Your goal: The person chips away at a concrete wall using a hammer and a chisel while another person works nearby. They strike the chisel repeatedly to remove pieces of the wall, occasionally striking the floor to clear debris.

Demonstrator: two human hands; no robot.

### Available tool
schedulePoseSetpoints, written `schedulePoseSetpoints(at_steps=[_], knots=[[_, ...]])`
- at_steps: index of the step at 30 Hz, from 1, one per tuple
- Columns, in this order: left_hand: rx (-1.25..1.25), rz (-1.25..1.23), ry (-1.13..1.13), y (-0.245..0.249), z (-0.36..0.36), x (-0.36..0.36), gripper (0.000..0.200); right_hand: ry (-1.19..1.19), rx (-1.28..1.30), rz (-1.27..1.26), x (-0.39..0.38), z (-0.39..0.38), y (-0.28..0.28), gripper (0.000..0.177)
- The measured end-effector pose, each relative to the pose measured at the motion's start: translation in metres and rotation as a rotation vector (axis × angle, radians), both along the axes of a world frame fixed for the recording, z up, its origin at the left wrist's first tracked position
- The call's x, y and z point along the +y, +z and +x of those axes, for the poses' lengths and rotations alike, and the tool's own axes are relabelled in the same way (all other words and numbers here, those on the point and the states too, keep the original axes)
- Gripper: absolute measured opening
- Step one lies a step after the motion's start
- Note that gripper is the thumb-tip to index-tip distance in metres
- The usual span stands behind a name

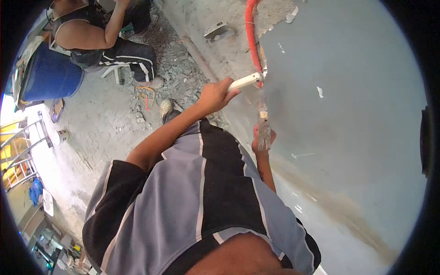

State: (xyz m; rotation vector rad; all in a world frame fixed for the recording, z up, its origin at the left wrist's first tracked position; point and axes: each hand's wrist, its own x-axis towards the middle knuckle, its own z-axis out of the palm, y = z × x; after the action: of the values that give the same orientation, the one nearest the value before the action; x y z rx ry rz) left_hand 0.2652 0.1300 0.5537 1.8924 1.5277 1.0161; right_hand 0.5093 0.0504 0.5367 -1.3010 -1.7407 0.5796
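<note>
My left hand (215, 96) is closed around a cream-coloured bar-shaped tool (245, 81) with small holes near its far end. That end reaches the wall edge beside the lower end of a red corrugated conduit (250, 39). My right hand (256, 140), lower down against the grey wall (348, 114), grips a flat, plaster-caked tool (263, 130). Its tip points up toward the conduit, and its exact kind cannot be made out. My fingers on this side are partly hidden behind it.
Another person (91, 34) sits at upper left near a blue tub (52, 73). Rubble (172, 64) covers the floor beside the wall base. A metal box (217, 30) sits on the rough surface above. A metal frame (27, 151) stands at far left.
</note>
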Motion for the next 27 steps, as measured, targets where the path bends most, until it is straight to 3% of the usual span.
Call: schedulePoseSetpoints(at_steps=[1, 2, 6, 9, 13, 14, 17, 19, 20, 22, 25, 27], knots=[[0.002, -0.001, -0.005, -0.002, -0.001, 0.007, 0.038, -0.048, 0.086, -0.069, 0.006, -0.005, 0.005, 0.014], [-0.012, 0.035, -0.050, -0.005, -0.002, 0.014, 0.038, -0.042, -0.019, 0.032, 0.012, -0.022, 0.032, 0.018], [-0.068, 0.068, -0.203, 0.002, -0.010, 0.043, 0.037, -0.183, 0.030, -0.037, 0.019, -0.043, 0.021, 0.013], [-0.083, 0.138, -0.268, 0.006, -0.013, 0.062, 0.038, -0.232, -0.092, -0.034, 0.016, -0.057, 0.007, 0.012], [-0.077, 0.094, -0.331, 0.006, -0.015, 0.085, 0.037, -0.375, -0.036, -0.002, 0.007, -0.078, 0.011, 0.024], [-0.071, 0.092, -0.344, 0.006, -0.017, 0.089, 0.036, -0.400, -0.037, -0.006, 0.006, -0.084, 0.020, 0.052], [-0.090, 0.104, -0.392, 0.004, -0.019, 0.095, 0.035, -0.473, -0.040, 0.117, 0.008, -0.105, 0.038, 0.062], [-0.107, 0.119, -0.425, 0.004, -0.023, 0.100, 0.035, -0.448, 0.014, 0.206, 0.030, -0.106, 0.026, 0.056], [-0.066, 0.100, -0.416, 0.005, -0.024, 0.099, 0.034, -0.521, -0.172, 0.264, 0.041, -0.102, 0.011, 0.049], [-0.021, 0.087, -0.416, 0.005, -0.025, 0.099, 0.034, -0.512, -0.213, 0.053, 0.041, -0.116, 0.051, 0.034], [-0.063, 0.070, -0.398, 0.004, -0.026, 0.102, 0.033, -0.441, -0.046, 0.101, 0.019, -0.116, 0.059, 0.019], [-0.065, 0.065, -0.405, 0.001, -0.022, 0.103, 0.033, -0.361, -0.025, 0.176, 0.017, -0.117, 0.070, 0.019]])
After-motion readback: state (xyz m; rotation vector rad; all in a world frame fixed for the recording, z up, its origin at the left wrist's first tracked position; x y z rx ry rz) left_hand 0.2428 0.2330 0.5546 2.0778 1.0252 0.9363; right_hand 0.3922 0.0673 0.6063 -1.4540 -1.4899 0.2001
